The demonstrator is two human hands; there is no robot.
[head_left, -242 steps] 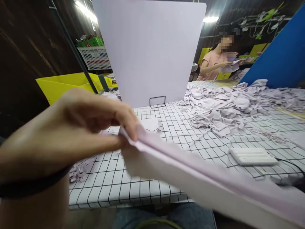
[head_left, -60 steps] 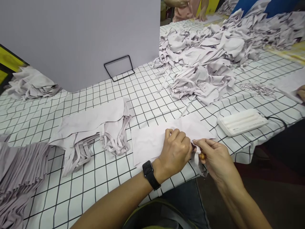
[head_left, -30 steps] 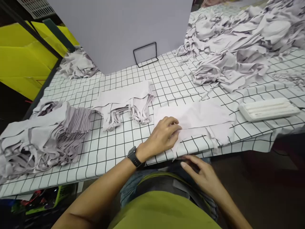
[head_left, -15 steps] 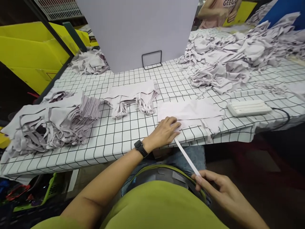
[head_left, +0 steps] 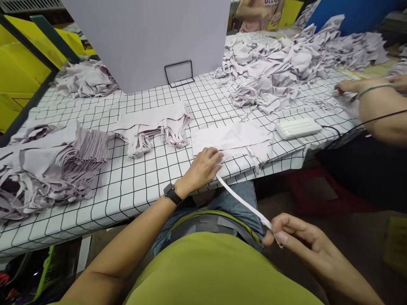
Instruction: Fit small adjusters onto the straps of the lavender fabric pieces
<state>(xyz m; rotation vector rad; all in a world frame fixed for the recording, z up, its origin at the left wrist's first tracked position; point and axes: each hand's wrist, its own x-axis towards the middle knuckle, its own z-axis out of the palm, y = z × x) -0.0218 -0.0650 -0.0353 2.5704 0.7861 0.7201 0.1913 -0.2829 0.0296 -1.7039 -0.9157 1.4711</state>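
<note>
A pale lilac fabric piece lies flat near the front edge of the checked table. My left hand, with a black watch at its wrist, rests on the near left part of that fabric, fingers bent and pressing near a narrow white strap. The strap runs from under those fingers down past the table edge, curving slightly. Its far end is pinched between thumb and fingers of my right hand, which hangs in the air over my lap; a small bit of the strap sticks out beyond the thumb.
Stacked fabric pieces with straps lie at the left and centre left. A white box with a cable is right of the flat piece. A large fabric heap lies behind. Another person's arm reaches in from the right.
The view has turned right. My right hand has shifted along the strap, whose end now shows past the thumb, and the strap has slackened. Another person's arm has come in at the right.
</note>
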